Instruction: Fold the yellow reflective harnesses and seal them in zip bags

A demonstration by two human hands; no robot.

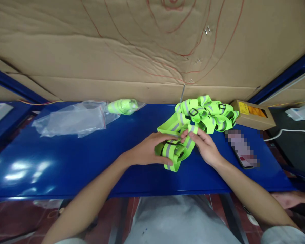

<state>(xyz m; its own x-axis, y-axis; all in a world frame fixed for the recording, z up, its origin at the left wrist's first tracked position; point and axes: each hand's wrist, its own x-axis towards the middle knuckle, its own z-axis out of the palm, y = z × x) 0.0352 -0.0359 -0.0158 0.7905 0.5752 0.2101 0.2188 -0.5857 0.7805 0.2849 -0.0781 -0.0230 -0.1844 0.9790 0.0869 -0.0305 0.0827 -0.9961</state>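
My left hand (pixel 155 149) is closed around a partly rolled reflective strap (pixel 175 152), neon yellow-green with a grey stripe and black buckles. Pinched between the fingers of my right hand (pixel 204 144) is another stretch of the same strap, at the upper right of the roll. A loop of it runs up behind both hands toward a loose heap of similar reflective straps (pixel 208 113) at the back of the table. Whether the held strap joins the heap cannot be made out.
Clear plastic bags (pixel 73 120) lie at the back left, beside a bagged bundle of green strap (pixel 123 106). A cardboard box (pixel 254 115) and a phone (pixel 241 149) are on the right of the blue table (pixel 86 173). Another person's hand (pixel 286 200) shows at the lower right.
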